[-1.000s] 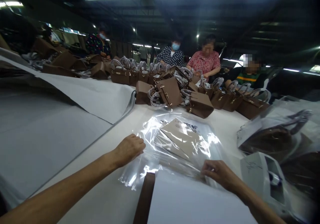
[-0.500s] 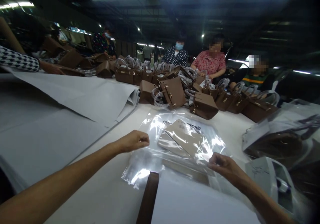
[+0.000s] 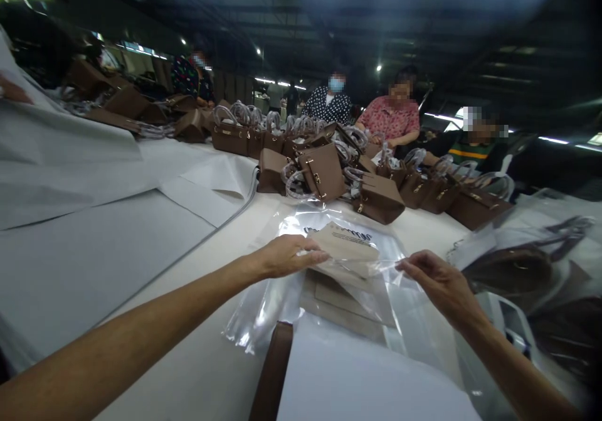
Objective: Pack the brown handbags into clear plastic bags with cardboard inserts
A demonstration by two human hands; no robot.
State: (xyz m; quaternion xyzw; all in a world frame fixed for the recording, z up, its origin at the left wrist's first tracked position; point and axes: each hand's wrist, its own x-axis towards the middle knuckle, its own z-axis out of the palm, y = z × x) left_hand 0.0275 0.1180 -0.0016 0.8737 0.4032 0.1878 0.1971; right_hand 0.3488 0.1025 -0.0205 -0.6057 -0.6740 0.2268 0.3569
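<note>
Clear plastic bags (image 3: 254, 308) lie in the middle of the white table, with printed beige cards (image 3: 345, 242) showing inside. My left hand (image 3: 294, 256) pinches the edge of the upper clear bag near the cards. On the right side of that edge, my right hand (image 3: 430, 273) grips it between thumb and fingers, and the edge is stretched between both hands. Closer to me is a brown strap-like piece (image 3: 273, 371) beside a white sheet (image 3: 367, 377), below the bags.
Brown handbags (image 3: 324, 173) with wrapped handles fill the table beyond. Large grey-white sheets (image 3: 108, 251) lie at left. Plastic-wrapped bags (image 3: 512, 264) and a white dispenser-like object (image 3: 510, 320) stand at right. Several people are across the table.
My left hand has moved right and onto the bag edge. My right hand has risen slightly, lifting the edge. At left, the grey-white sheet has been raised by another person.
</note>
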